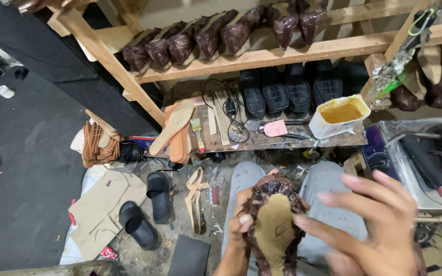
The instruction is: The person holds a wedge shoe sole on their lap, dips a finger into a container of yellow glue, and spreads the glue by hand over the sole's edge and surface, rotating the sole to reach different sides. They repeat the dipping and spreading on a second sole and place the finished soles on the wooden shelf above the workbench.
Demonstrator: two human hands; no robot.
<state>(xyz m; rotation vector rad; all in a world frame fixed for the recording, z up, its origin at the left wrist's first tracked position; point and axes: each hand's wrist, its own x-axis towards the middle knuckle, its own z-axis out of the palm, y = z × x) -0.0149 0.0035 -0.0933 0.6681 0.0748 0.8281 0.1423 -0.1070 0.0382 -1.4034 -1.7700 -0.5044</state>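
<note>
Dark uppers (211, 36) lined along a wooden shelf (282, 53) — black soles (287, 92) below, glue tub (341, 115) beside; black slides (147, 209) and cardboard (103, 204) on the floor.

we see even, fairly bright light from above; soft shadows under wooden shelf (262, 56). right hand (379, 225) motion-blurred, close to lens. wide-angle bending at edges. glare on glue tub (341, 115).
</note>
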